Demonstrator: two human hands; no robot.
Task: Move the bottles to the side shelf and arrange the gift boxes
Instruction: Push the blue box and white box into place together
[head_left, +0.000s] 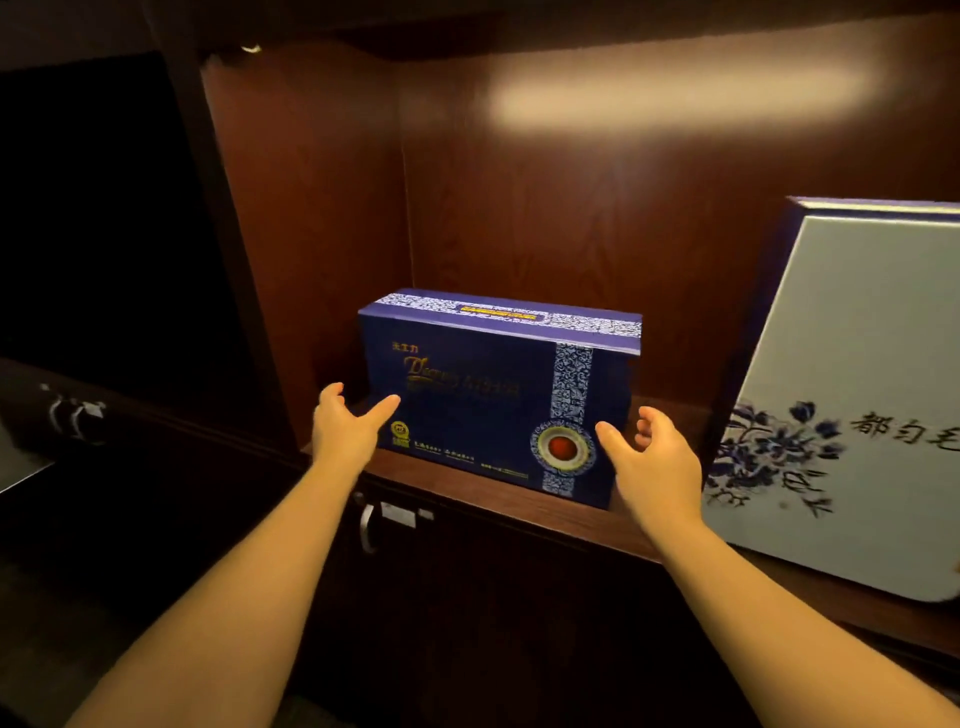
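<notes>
While both hands, left (347, 427) and right (655, 464), spread open and empty, the dark blue gift box (488, 395) stands between them; white gift box (852, 405) right of right hand.

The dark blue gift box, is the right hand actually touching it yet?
Cannot tell. In the head view the right hand is open at the right end of the dark blue gift box, overlapping its edge, so neither contact nor gap shows.

Two gift boxes are standing on the wooden shelf (467, 483): one dark blue box (483, 395) and one larger pale box with blue flowers (852, 374). Two bare hands are showing, left hand (345, 426) and right hand (652, 462). One metal cabinet handle (368, 527) is sitting below.
</notes>
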